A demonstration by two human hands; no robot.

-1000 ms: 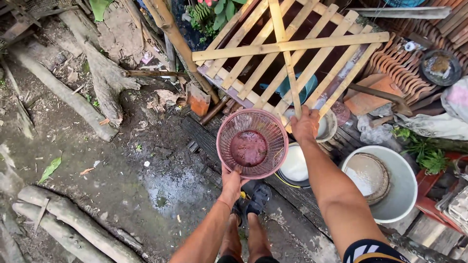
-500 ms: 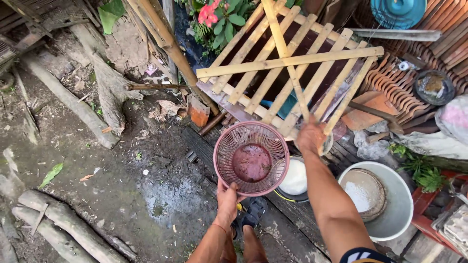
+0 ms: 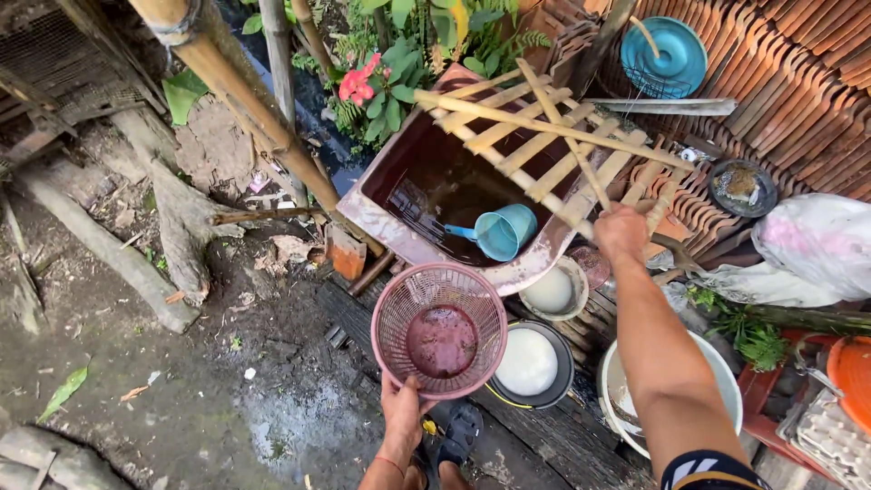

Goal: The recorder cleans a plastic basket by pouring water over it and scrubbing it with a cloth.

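Left hand [image 3: 404,413], arm low and near the body, closed on the rim of a pink mesh basket [image 3: 439,328] held level over wet ground; right hand [image 3: 621,231], arm outstretched, gripping a tilted bamboo lattice [image 3: 544,136] above a dark water basin [image 3: 426,195].

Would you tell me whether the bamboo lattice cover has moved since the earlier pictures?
Yes. The right hand has tilted the bamboo lattice cover up and back off the brown tub, whose water and blue dipper now show.
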